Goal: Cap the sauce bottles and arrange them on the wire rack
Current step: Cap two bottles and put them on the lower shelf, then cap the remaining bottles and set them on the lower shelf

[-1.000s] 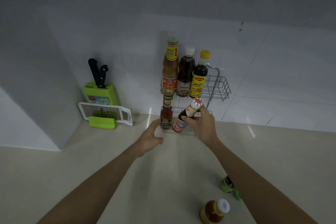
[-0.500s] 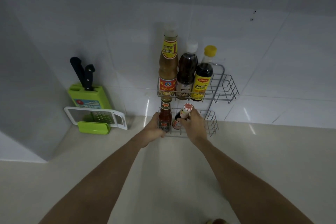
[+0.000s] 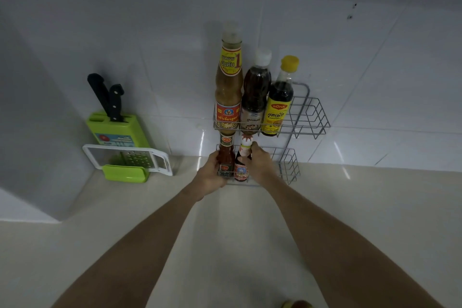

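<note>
Your right hand (image 3: 258,164) is gripping the small dark sauce bottle (image 3: 242,166) around its neck and shoulder, fingers closed on it from the right side. The bottle is standing nearly upright on the lower tier of the wire rack (image 3: 290,165), long axis vertical, white cap just under the upper shelf. Your left hand (image 3: 212,172) is curling around the red chili sauce bottle (image 3: 225,155) just beside it on the left, seemingly steadying it, though the grip is partly hidden. The two bottles are sitting side by side, possibly touching. Free rack space is lying to the right of your right hand, so that hand is the nearer one for any shift rightward
</note>
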A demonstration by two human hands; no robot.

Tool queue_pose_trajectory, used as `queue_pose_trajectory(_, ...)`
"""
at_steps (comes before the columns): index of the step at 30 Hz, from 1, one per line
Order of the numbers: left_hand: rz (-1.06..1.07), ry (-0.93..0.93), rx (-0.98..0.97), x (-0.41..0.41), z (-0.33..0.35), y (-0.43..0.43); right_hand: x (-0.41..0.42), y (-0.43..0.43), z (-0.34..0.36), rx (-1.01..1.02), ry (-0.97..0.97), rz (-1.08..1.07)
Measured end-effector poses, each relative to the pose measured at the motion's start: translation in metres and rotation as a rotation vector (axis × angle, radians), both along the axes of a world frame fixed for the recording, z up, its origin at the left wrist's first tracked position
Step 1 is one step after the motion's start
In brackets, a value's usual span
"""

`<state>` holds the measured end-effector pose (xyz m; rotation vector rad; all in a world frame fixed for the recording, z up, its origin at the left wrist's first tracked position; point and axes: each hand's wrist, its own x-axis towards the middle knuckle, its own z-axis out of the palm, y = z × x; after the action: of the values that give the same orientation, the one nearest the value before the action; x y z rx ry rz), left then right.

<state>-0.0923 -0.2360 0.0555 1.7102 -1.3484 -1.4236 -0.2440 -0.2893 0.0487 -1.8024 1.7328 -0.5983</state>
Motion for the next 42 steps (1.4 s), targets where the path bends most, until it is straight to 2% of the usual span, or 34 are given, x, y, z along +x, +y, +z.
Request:
queue_pose_trajectory(13, 0.015, -0.001, 0.0, 0.004, -0.003, 0.005, -0.003, 0.007, 0.007, 0.08, 0.012, 0.029)
queue_pose_trajectory(19, 0.018, -0.029, -0.064, 0.002, 0.001, 0.014, -0.012, 0.024, 0.014, 0.087, -0.057, 0.004)
queue_pose_trajectory(26, -0.004, -0.07, -0.22, -0.004, 0.002, 0.07, -0.053, 0.082, 0.04, -0.094, -0.165, 0.037)
queue_pose_trajectory(31, -0.121, -0.034, -0.199, -0.03, -0.009, 0.135, -0.101, 0.15, 0.052, -0.22, -0.182, -0.008)
queue_pose_trajectory(37, -0.381, -0.041, -0.149, -0.074, -0.029, 0.198, -0.144, 0.22, 0.038, -0.305, -0.058, -0.004)
queue_pose_trajectory(42, -0.518, -0.053, -0.153, -0.117, -0.035, 0.232, -0.173, 0.263, 0.015, -0.372, 0.022, -0.097)
